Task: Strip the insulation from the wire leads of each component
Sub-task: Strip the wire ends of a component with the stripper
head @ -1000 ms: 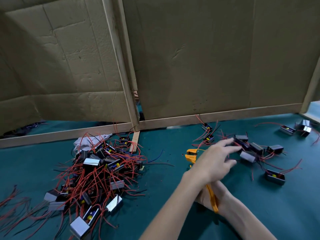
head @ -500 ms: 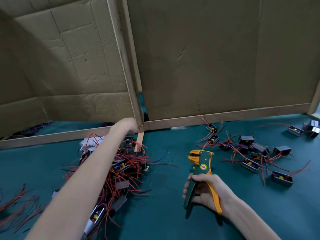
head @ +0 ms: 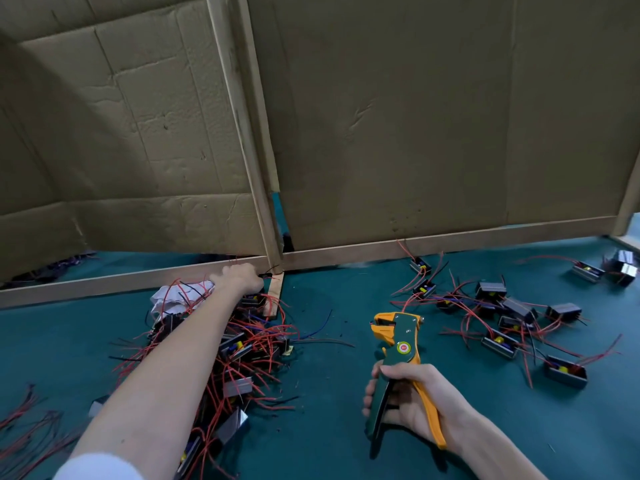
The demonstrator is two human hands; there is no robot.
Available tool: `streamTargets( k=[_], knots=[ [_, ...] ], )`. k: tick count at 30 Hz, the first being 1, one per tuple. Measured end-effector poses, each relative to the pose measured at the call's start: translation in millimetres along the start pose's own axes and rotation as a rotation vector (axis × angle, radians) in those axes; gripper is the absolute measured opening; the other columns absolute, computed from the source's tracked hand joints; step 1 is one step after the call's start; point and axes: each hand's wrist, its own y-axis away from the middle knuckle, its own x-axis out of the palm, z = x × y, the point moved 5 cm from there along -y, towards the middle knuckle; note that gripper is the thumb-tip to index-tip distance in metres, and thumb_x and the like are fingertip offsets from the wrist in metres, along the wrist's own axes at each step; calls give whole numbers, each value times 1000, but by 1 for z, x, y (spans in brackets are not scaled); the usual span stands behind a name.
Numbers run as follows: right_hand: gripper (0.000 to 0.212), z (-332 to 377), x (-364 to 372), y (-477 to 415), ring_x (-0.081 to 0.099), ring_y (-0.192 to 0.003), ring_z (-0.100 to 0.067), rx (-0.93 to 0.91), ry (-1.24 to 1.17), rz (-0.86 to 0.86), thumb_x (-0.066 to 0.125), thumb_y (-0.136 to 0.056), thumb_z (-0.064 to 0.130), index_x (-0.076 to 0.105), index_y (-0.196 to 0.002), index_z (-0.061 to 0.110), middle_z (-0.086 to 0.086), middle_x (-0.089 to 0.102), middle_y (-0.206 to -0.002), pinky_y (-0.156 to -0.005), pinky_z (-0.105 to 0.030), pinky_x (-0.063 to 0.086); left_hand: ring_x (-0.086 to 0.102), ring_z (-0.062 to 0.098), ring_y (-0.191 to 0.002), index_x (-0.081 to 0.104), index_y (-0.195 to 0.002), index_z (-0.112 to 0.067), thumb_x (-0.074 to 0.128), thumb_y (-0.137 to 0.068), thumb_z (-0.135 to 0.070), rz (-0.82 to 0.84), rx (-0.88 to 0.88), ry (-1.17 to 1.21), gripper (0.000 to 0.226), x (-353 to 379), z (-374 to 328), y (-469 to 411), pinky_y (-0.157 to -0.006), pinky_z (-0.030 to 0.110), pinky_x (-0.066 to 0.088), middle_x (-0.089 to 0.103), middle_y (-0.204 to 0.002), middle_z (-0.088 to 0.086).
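A pile of small black and silver components with red wire leads [head: 242, 344] lies at the left on the green table. My left hand [head: 239, 278] reaches across it to its far end, fingers curled down onto a black component [head: 254, 300]; the fingertips are hidden. My right hand [head: 412, 400] grips the handles of a green and orange wire stripper [head: 398, 344], jaws pointing away from me and holding nothing. A second, looser group of components [head: 498, 317] lies spread out at the right.
Cardboard walls [head: 415, 133] on a wooden frame [head: 138, 280] close off the back of the green table [head: 329, 438]. White crumpled paper [head: 173, 299] sits at the pile's far left. Loose red wires [head: 24, 427] lie at the left edge. More components [head: 602, 270] sit far right.
My left hand swung from the right group over to the far end of the left pile and settled there. The right hand kept hold of the stripper, which is in full view now.
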Motion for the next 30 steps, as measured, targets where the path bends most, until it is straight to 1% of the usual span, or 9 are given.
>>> streamTargets(
  k=[5,12,15,17,20,22,24,27,30],
  knots=[
    [10,0,-1,1,61,-69,-39,-1,-8,-1,60,-75,2,63,-80,-5,-26,59,-79,-69,-51,54,37,31,-127,55,-128,-13,52,-90,-31,-284,50,-253,41,-4,-20,-3,-102,40,32,46,-133,13],
    [11,0,0,1,62,-69,-39,10,4,8,63,-72,1,63,-81,-5,-26,60,-79,-70,-51,55,61,29,-107,69,-104,-13,53,-88,-12,-340,295,-239,22,1,-38,-4,-88,34,44,67,-111,9],
    [16,0,1,2,62,-70,-39,7,18,20,69,-66,1,64,-80,-4,-26,60,-78,-71,-51,54,61,31,-103,65,-102,-12,53,-90,-13,-372,346,-205,18,-1,-45,-1,-83,35,43,68,-107,12],
    [13,1,0,3,62,-71,-39,-7,18,18,66,-71,0,63,-83,-4,-26,60,-79,-71,-50,54,60,36,-102,58,-105,-7,49,-95,-17,-410,326,-27,16,-9,-45,-2,-81,38,44,65,-109,19],
    [11,1,-1,3,62,-71,-39,-27,18,8,61,-76,3,63,-84,-3,-27,60,-81,-70,-50,54,57,42,-103,50,-106,0,46,-98,-17,-419,230,568,19,-33,-41,2,-82,41,45,61,-111,26],
    [13,2,1,4,62,-72,-39,-39,20,7,64,-72,2,63,-84,-4,-27,60,-81,-70,-50,54,62,29,-98,50,-104,-1,45,-99,-14,-403,212,993,15,-52,-43,14,-78,34,48,65,-108,20],
    [18,2,2,5,62,-72,-40,-55,23,2,67,-68,-1,64,-85,-4,-27,60,-81,-69,-50,55,64,13,-85,50,-100,-7,46,-99,-12,-408,281,1273,6,-69,-49,40,-68,16,48,70,-97,10],
    [19,4,2,7,63,-72,-39,-93,22,-5,67,-69,0,64,-87,-3,-26,60,-81,-70,-51,56,64,6,-76,56,-90,-15,53,-93,-6,-406,438,1528,10,-78,-55,93,-69,11,49,69,-84,1],
    [24,5,5,10,63,-72,-39,-116,13,12,69,-67,6,64,-88,-3,-27,60,-83,-71,-52,55,64,4,-72,62,-90,-19,57,-92,-5,-395,543,1497,16,-57,-56,135,-70,14,51,71,-79,-3]
  ],
)
